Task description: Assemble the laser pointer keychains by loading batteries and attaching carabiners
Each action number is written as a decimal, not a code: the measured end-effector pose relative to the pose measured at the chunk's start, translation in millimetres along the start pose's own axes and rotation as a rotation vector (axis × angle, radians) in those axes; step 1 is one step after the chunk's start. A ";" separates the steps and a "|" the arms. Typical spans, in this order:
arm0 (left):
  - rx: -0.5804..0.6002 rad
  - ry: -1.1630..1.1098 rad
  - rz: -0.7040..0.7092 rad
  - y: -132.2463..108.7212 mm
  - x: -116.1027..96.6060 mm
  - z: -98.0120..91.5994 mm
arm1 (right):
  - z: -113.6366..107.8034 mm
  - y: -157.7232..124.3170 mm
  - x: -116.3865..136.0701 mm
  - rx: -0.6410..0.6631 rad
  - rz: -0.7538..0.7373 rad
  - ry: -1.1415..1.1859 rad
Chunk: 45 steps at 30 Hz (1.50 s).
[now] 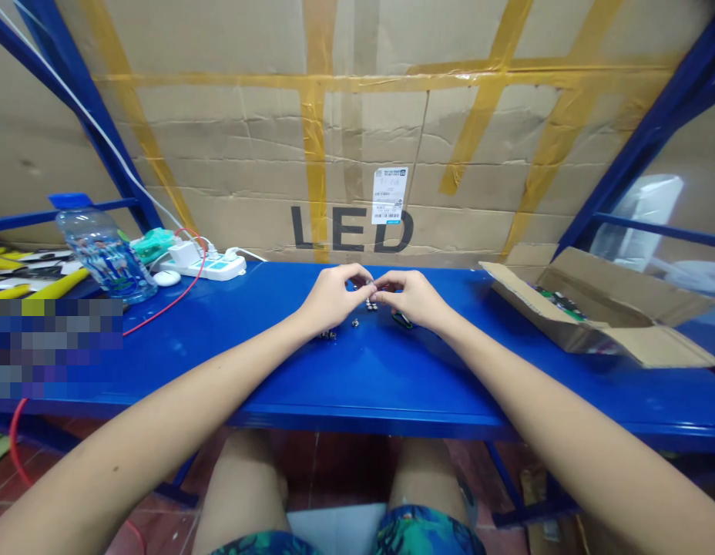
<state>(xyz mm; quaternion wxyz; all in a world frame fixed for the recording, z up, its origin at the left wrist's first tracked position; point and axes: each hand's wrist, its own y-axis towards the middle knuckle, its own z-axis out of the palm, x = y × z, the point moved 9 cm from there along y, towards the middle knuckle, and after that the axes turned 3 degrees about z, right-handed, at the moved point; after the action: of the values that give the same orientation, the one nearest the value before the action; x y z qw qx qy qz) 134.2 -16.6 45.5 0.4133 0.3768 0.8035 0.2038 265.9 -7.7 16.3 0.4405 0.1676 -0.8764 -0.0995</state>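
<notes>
Above the middle of the blue table point(288, 378), my left hand point(337, 294) and my right hand point(412, 297) meet at the fingertips. Both are closed in a pinch; whatever lies between the fingers is too small and too covered to name. Just below them sits a cluster of small metal parts point(371, 306). One loose metal piece point(355, 323) lies nearer to me, and several more small parts point(328, 335) show under my left wrist. A small dark item with a green edge point(402, 320) rests beneath my right hand, partly hidden by it.
To the right stands an open cardboard box point(565, 327) with green circuit boards point(559, 302) inside. A water bottle point(106, 250), a white power strip point(219, 266), a red cable point(178, 297) and yellow-handled tools point(60, 294) are on the left. A large cardboard wall point(236, 154) closes off the back.
</notes>
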 end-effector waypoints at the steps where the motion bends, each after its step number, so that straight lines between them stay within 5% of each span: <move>1: -0.050 -0.035 -0.013 0.3 2.3 -5.7 | -0.6 0.2 1.2 -0.021 -0.012 -0.034; 5: -0.196 -0.206 -0.044 1.0 16.0 -20.6 | 24.6 -4.3 15.3 0.160 -0.161 -0.180; 9: -0.201 -0.320 -0.066 2.8 26.0 -18.7 | 54.0 -13.4 25.0 0.356 -0.291 -0.285; 16: -0.064 -0.481 -0.202 0.7 34.6 2.1 | 49.7 -19.0 31.4 0.312 -0.302 -0.373; 24: -0.072 -0.499 -0.167 3.6 33.5 -1.5 | 65.0 -25.9 40.5 0.415 -0.358 -0.286; 26: -0.062 -0.474 -0.139 4.1 31.9 -2.4 | 54.2 -22.8 40.7 0.356 -0.334 -0.246; 32: -0.012 -0.316 -0.114 2.8 30.0 1.7 | -23.8 -9.9 24.9 -0.159 -0.128 0.157; 45: 0.101 -0.291 -0.035 -5.7 11.5 16.4 | -13.4 -5.4 12.3 -0.069 -0.056 0.263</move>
<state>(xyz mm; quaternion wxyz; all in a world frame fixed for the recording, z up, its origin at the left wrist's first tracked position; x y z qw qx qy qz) 140.9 -11.0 26.6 0.5093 0.4087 0.7508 0.0992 270.9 -17.7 31.5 0.5539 0.1886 -0.8022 -0.1189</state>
